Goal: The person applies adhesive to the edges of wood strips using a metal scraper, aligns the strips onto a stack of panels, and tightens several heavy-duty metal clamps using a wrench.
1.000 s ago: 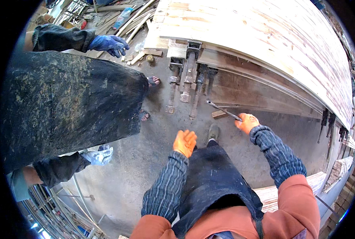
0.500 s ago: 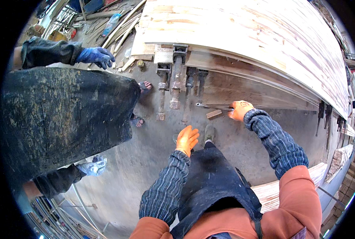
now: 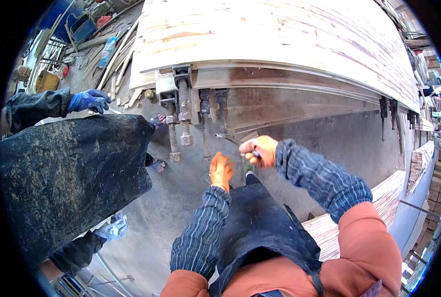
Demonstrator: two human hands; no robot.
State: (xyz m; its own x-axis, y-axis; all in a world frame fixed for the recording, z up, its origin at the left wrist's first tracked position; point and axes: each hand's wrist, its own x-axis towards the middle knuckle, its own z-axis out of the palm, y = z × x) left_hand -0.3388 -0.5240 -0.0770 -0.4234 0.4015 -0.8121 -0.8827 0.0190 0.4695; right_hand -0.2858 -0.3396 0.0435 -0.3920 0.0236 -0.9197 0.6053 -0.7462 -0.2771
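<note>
My right hand, in an orange glove, is shut on a metal wrench whose far end points left toward the threaded clamp rods under the big stack of glued wooden boards. My left hand, also in an orange glove, hangs in front of my dark apron with its fingers loosely together and holds nothing. The wrench tip sits just right of the rightmost rod, apart from it.
A person in a dirty dark apron stands close on my left, one blue-gloved hand raised, the other low. Scrap wood and bottles lie at the back left. Stacked boards run along my right. Concrete floor lies below.
My right hand has swung the wrench left and upward, closer to the clamp rods. My left hand stayed near the apron. The view has come nearer to the board stack.
</note>
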